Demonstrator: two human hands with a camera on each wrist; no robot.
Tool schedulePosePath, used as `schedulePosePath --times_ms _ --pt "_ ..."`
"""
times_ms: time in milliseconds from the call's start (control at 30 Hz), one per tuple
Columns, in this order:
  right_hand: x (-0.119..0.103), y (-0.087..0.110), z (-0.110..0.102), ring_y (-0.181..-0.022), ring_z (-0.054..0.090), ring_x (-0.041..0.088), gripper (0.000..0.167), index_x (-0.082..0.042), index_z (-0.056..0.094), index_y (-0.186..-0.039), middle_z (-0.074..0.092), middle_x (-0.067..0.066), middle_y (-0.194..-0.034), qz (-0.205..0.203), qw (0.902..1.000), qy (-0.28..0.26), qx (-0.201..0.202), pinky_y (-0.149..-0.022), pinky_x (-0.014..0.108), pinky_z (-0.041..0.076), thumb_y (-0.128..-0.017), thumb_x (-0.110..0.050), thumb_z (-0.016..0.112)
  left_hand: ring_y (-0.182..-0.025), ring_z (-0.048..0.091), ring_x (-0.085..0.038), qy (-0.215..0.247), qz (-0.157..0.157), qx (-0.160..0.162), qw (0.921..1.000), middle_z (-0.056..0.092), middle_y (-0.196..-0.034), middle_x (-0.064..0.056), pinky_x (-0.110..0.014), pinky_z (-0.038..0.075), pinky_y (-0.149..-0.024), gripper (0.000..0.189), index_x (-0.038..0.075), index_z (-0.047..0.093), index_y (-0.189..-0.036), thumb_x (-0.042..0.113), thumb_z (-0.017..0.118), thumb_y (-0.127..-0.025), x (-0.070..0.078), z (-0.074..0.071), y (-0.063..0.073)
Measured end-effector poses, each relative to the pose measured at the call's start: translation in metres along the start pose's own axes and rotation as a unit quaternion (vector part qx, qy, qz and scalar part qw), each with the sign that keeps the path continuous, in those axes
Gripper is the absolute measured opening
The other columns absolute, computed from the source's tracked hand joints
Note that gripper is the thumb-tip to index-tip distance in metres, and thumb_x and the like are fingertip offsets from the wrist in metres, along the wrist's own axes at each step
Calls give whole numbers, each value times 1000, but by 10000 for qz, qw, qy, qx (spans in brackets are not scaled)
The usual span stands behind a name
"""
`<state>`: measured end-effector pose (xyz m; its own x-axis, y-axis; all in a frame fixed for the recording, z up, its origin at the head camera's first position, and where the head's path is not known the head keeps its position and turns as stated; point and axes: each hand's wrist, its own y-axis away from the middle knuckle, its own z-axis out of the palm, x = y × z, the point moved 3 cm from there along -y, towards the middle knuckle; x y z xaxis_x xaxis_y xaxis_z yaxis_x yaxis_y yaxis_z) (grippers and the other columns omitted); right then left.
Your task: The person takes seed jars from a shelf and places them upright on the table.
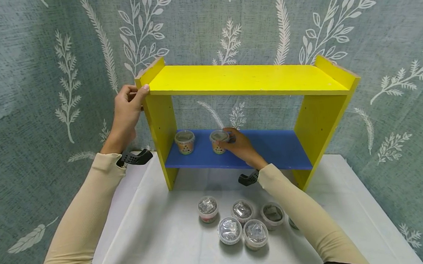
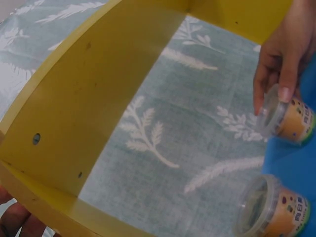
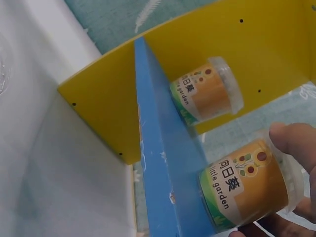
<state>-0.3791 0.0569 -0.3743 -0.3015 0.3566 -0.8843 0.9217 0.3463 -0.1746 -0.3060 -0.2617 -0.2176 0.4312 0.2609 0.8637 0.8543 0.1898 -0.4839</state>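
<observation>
My right hand grips a small lidded plastic tub with an orange and green "little garden" label. The tub stands on the blue shelf board, or just touches it. To its left, a second tub with the same label stands on that board, near the yellow side panel. My left hand holds the top left corner of the yellow shelf unit, thumb on the front edge. Only some fingertips of that hand show at the lower left of the left wrist view.
On the white tablecloth before the shelf stand several more lidded tubs, grouped below my right forearm. One is partly hidden by the sleeve. A leaf-patterned green cloth hangs behind and at both sides.
</observation>
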Motion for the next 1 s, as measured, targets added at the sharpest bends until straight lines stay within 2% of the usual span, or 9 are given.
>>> schedulePosePath --times_ms 133,267,833,1000 --pt "1 0 -1 -116 59 24 73 -17 44 -154 60 7 -128 -45 9999 -55 82 -91 46 53 -93 -45 76 -103 53 -18 57 -33 12 10000 55 -115 -2 -35 41 -91 37 15 55 -118 47 63 -101 -1 0 -1" --pt "0 1 -3 -114 59 24 72 -17 46 -152 62 7 -124 -98 9998 -30 187 -89 46 54 -93 -45 76 -102 53 -18 77 -46 -7 10000 55 -114 -2 -35 42 -91 36 16 56 -117 47 63 -101 0 0 -1" --pt "-10 22 -11 -117 58 23 73 -19 48 -151 60 6 -128 -204 9993 278 156 -86 47 54 -92 -51 75 -104 54 -19 80 -24 -36 10000 56 -116 -4 -36 41 -93 38 15 56 -121 47 62 -102 -1 0 0" --pt "-13 27 -11 -115 59 23 68 -17 50 -149 61 5 -127 -284 9989 328 155 -85 46 54 -92 -47 75 -104 54 -18 48 -25 -32 10000 55 -116 -3 -36 41 -93 40 15 55 -121 49 62 -101 0 0 0"
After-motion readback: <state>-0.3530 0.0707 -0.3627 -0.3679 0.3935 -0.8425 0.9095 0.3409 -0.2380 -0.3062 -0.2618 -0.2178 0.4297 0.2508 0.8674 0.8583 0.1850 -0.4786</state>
